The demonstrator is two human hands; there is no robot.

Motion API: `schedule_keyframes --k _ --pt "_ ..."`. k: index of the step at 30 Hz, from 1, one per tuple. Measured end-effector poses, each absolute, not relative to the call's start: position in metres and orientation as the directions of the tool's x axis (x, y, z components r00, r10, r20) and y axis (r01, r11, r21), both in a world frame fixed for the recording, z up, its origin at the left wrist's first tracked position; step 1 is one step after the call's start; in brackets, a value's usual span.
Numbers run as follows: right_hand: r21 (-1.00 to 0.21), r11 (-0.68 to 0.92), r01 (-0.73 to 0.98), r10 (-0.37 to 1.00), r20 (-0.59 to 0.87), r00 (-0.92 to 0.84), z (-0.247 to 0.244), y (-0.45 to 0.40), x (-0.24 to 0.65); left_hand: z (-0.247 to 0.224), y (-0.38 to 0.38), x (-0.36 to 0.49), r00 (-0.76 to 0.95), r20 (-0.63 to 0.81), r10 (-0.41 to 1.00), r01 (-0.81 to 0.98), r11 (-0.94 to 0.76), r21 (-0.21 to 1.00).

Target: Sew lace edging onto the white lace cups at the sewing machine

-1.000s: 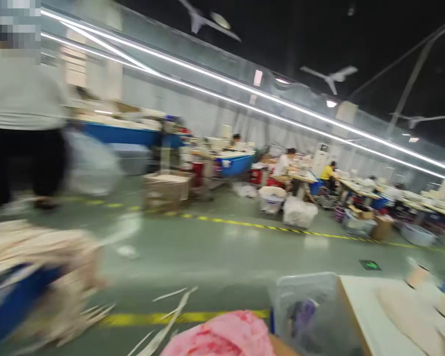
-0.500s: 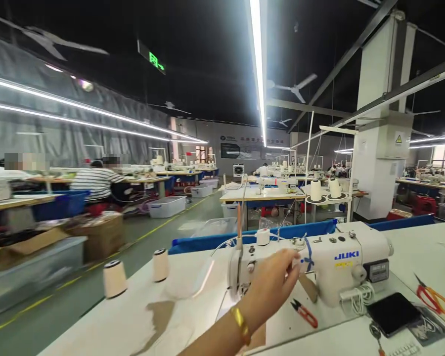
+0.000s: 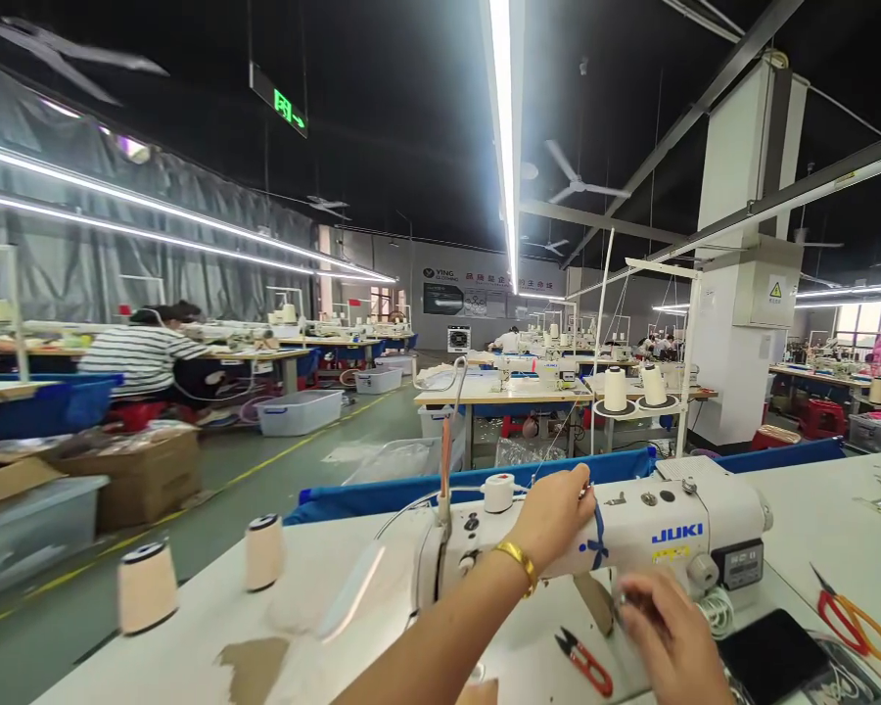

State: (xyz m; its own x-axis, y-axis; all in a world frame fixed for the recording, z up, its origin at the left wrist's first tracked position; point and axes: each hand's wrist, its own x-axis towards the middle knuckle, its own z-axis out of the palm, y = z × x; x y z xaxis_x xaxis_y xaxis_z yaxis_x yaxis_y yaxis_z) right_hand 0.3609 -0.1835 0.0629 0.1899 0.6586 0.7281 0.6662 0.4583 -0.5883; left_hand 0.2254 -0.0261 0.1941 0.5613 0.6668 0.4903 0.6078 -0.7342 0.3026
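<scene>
We see a white sewing machine marked JUKI standing on a white worktable, directly before the wearer of the camera. The left hand, with a gold bracelet at its wrist, reaches over the machine's upper arm; its fingers are bent and drawn close together near the top edge, just beside a blue ribbon tied around the arm. We cannot tell whether these fingertips grip anything. The right hand, blurred, is in front of the machine, below the lettering, with thumb and fingers curled toward one another and a narrow space between them; we cannot make out whether they hold something. Near this hand, on the tabletop, we note red-handled thread snips to its left and a dark flat device to its right, with red-and-orange scissors farther right. Two pale thread cones stand upright at the table's left edge. Behind the machine runs a blue cloth trough, and beyond it we find a thread stand bearing two white cones. At left, well apart, a co-worker in a striped top sits bent over another table.
</scene>
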Motion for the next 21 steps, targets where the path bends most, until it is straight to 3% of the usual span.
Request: schedule_keyframes --k 3,8,13,21 --pt "-0.388 0.533 0.752 0.462 0.878 0.126 0.106 -0.144 0.361 0.194 -0.025 0.222 0.471 0.54 0.697 0.578 -0.707 0.409" --pt "-0.317 0.562 0.764 0.407 0.91 0.079 0.131 -0.092 0.357 0.191 -0.022 0.219 0.366 0.588 0.721 0.454 -0.69 0.564" --pt "-0.247 0.593 0.767 0.43 0.902 -0.042 0.131 -0.083 0.362 0.188 -0.021 0.219 0.364 0.599 0.713 0.324 -0.7 0.636" --pt "-0.22 0.515 0.828 0.593 0.789 -0.159 0.148 -0.107 0.367 0.188 -0.028 0.22 0.371 0.615 0.696 0.201 -0.706 0.679"
